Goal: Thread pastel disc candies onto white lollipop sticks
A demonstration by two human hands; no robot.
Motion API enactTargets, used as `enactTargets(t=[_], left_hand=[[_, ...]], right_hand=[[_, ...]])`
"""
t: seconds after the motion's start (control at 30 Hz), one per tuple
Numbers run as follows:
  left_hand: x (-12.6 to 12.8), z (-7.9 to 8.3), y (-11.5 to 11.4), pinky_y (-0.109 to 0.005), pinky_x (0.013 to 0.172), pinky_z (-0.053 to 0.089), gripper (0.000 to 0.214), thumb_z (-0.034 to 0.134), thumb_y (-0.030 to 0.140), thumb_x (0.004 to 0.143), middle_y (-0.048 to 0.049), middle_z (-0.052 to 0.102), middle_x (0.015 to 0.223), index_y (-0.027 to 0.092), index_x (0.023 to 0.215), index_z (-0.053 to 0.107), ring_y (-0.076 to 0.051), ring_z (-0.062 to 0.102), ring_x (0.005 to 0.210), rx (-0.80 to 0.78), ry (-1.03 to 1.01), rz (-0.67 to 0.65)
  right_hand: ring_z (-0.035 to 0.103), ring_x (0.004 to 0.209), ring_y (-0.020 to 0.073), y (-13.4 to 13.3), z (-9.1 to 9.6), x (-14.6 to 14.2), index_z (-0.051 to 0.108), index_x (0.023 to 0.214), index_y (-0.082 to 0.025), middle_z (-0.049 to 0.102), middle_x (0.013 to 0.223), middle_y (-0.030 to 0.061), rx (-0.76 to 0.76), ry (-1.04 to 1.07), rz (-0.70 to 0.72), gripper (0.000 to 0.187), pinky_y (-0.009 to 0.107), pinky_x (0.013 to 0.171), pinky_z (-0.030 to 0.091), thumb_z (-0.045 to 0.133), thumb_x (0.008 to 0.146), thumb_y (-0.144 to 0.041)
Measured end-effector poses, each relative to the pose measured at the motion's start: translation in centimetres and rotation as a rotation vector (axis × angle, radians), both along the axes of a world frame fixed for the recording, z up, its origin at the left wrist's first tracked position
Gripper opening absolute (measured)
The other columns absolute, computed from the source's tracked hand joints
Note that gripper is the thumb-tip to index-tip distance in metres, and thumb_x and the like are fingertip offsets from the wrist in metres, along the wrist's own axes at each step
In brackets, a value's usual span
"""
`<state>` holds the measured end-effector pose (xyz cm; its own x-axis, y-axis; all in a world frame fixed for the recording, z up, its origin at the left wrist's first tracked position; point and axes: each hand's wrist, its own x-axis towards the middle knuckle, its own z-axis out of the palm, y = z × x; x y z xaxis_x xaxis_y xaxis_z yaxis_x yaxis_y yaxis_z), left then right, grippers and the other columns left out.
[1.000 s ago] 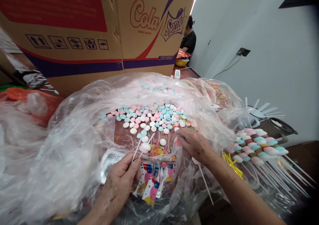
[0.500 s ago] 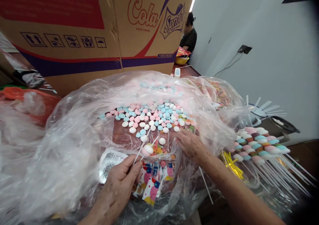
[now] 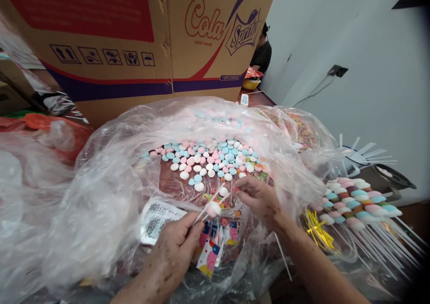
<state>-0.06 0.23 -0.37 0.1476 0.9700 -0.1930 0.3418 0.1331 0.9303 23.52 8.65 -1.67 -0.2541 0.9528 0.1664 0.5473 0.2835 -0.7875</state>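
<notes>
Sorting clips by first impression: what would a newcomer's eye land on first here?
Probably the large cardboard box marked Cola and Sprite, filling the upper left and centre. Below it, pink, white and blue marshmallow-like candies lie strewn amid clear plastic sheeting; nearer the camera, the left hand grips thin white sticks. At the right lies a bunch of layered candy skewers.

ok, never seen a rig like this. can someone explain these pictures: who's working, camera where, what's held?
There's no robot: a person works bare-handed. Every picture comes from one camera on that person's head, looking forward and down. The left hand grips white sticks with pink-and-white candy near their upper ends. The right hand is close by; anything it pinches is too small to tell. Loose pink, blue and white sweets lie ahead, amid crumpled clear plastic. Stacked sweets on sticks sit at right; a cardboard box stands behind.
</notes>
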Motion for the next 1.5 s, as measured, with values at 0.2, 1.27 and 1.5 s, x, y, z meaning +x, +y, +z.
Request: enactTargets(t=[0.2,1.27,1.5], left_hand=[[0.6,0.2,0.2,-0.024,0.051,0.03,0.032,0.045,0.041,0.09,0.0043,0.047,0.055,0.02,0.084,0.069,-0.015,0.042,0.053,0.004,0.078,-0.038],[-1.6,-1.4,0.4,-0.022,0.051,0.035,0.034,0.052,0.049,0.091,0.0042,0.052,0.054,0.021,0.074,0.064,-0.013,0.047,0.052,0.021,-0.077,0.082],[-1.9,-1.5,0.2,-0.022,0.052,0.035,0.039,0.05,0.047,0.092,0.004,0.052,0.054,0.021,0.064,0.057,-0.013,0.047,0.053,-0.002,-0.11,0.057]], right_hand=[[0.062,0.066,0.0141,-1.0,1.3,-1.5,0.067,0.081,-0.021,0.069,0.072,-0.0001,-0.315,0.581,0.024,0.018,0.028,0.062,0.05,0.076,0.072,-0.033],[0.065,0.079,0.0184,0.6,4.7,4.2,0.072,0.094,-0.022,0.074,0.086,0.0011,0.01,-0.388,-0.157,0.024,0.028,0.072,0.045,0.049,0.09,-0.027],[0.064,0.092,0.0195,3.3,4.0,0.0,0.069,0.1,-0.018,0.071,0.099,0.0074,0.017,-0.761,0.05,0.025,0.026,0.078,0.042,0.045,0.094,-0.019]])
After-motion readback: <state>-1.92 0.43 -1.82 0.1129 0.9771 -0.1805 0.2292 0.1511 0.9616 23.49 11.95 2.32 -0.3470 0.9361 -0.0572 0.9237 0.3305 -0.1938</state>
